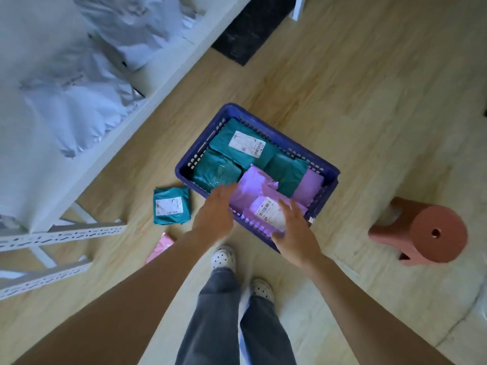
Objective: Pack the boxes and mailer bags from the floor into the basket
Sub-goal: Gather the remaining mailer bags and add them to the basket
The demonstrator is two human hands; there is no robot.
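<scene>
A blue slotted basket stands on the wooden floor and holds several teal mailer bags and purple mailer bags. My left hand hovers over the basket's near left corner, fingers spread, holding nothing. My right hand is over the near rim, fingers apart, beside a purple bag with a white label; whether it touches the bag is unclear. On the floor left of the basket lies a teal labelled mailer bag. A pink mailer bag peeks out from under my left forearm.
White metal shelving with pale mailer bags fills the left side. A terracotta stool lies on its side at the right. A black mat lies at the top. My feet in white clogs stand just before the basket.
</scene>
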